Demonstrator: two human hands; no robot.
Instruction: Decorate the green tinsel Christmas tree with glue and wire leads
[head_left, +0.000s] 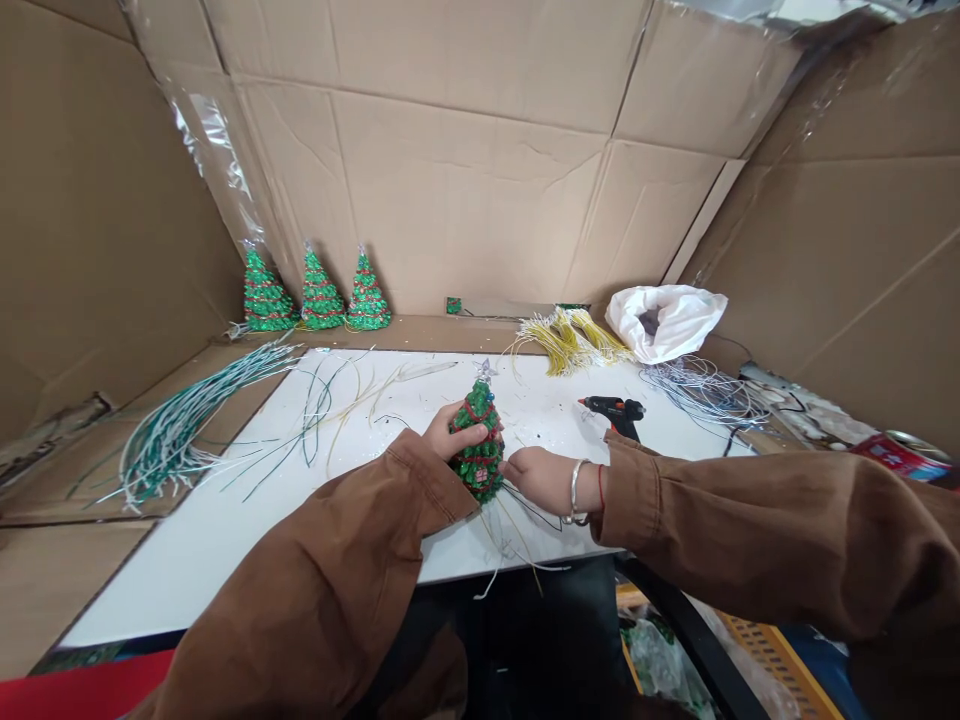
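A small green Christmas tree [480, 455] with red garlands and a clear star on top is held upright over the near part of the white board [420, 400]. My left hand [450, 432] wraps around its left side, thumb across the front. At the tree's lower right, my right hand [534, 474] has its fingers drawn together against the edge; whatever they pinch is hidden. Thin wires [517, 550] hang from under the tree toward the board's front edge. A black glue gun [619, 412] with an orange tip lies beyond my right wrist.
Three similar trees [322, 290] stand at the back left. Green-and-white wires [187, 420] lie on the left, yellow wire bundles [570, 340] at the back. A white bag [664, 320] sits above loose pale wires [705, 390]. A red can [904, 455] is far right. Cardboard walls [450, 150] enclose the workplace.
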